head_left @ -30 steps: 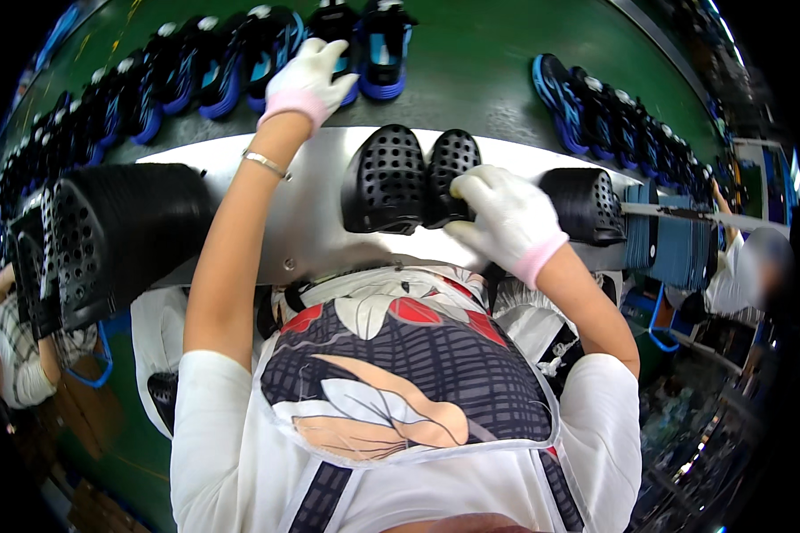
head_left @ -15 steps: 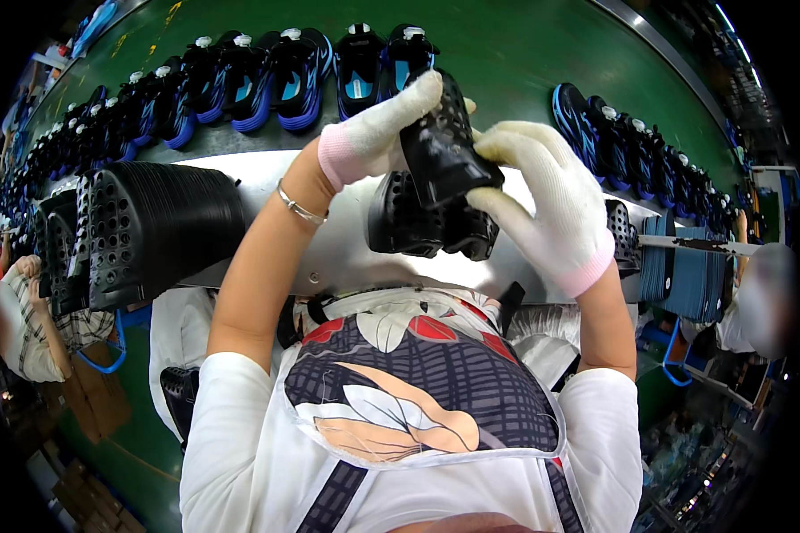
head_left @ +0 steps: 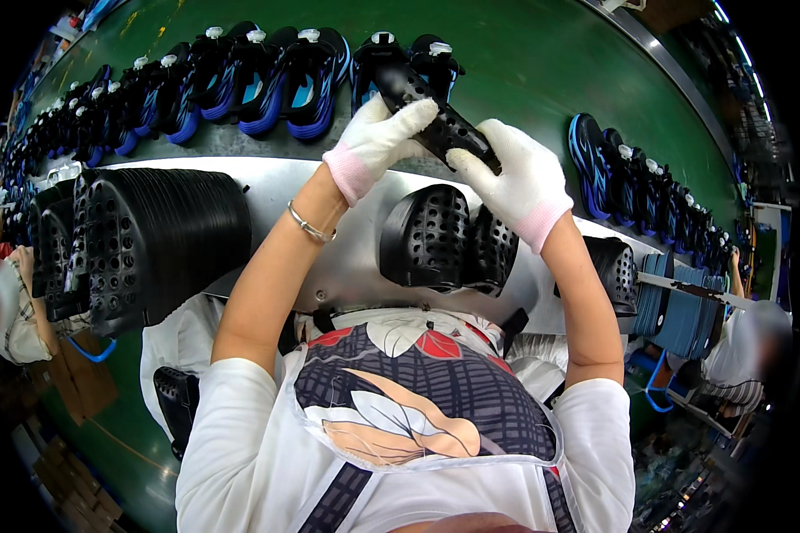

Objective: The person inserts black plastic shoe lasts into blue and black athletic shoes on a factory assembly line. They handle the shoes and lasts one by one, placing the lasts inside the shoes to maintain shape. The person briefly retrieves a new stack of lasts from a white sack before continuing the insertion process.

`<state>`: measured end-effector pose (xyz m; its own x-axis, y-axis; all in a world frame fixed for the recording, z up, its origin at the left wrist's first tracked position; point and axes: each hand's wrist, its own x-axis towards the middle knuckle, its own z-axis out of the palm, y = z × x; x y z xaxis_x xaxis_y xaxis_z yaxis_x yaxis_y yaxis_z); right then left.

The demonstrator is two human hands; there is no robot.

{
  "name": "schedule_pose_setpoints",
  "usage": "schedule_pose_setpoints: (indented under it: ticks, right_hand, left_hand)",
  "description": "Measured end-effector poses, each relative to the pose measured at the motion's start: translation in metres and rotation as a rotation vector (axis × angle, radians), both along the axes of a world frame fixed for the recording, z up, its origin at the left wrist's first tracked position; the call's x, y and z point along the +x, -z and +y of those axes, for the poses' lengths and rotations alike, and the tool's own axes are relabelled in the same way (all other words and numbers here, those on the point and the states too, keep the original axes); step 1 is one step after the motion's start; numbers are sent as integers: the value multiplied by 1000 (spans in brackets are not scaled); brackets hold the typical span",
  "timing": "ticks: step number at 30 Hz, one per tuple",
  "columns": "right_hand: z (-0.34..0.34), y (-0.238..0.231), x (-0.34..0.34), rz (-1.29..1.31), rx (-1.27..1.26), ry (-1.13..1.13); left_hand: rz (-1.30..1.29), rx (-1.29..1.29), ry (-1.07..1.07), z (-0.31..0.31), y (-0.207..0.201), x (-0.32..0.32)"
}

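Between my gloved hands is a black perforated plastic shoe insert (head_left: 454, 133), tilted so that its upper end points to the far left. My left hand (head_left: 375, 147) grips its left side, with the thumb lying along it. At its lower right end, my right hand (head_left: 523, 173) has thumb and fingers closed around it. Two more perforated inserts (head_left: 436, 240) lie on the metal ledge just below, side by side. Beyond the held insert stands a pair of black and blue sports shoes (head_left: 434, 53), partly hidden by it.
A thick nested stack of black inserts (head_left: 173, 235) stands on the ledge (head_left: 329, 258) at left. Rows of shoes (head_left: 311, 89) line the green surface, with others (head_left: 588, 160) at right. Blue sheets (head_left: 684, 298) and another insert stack (head_left: 615, 271) sit at right. People work on both sides.
The held insert has turned, from nearly upright to slanting from far left to near right. My right hand has moved slightly left and away from me. The whole view has shifted a little.
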<state>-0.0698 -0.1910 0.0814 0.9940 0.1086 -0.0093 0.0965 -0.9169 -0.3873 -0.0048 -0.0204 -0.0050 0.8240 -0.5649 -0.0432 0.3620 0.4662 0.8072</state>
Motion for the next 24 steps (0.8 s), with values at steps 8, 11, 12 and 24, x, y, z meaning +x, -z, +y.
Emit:
schedule_pose_setpoints:
  ticks: [8,11,12,24]
  right_hand:
    - [-27,0,18,132,-73,54]
    - [-35,4,40,293,-43,79]
    - [-41,6,46,292,-16,48]
    - [5,28,141,404,-433,96]
  left_hand:
    - [-697,905,-19,4,8,13]
    - [-935,1174,-47,-22,47,23]
    - [-950,1319,-36,-34,49,25]
    - [-878,1183,-57,-43,42,23]
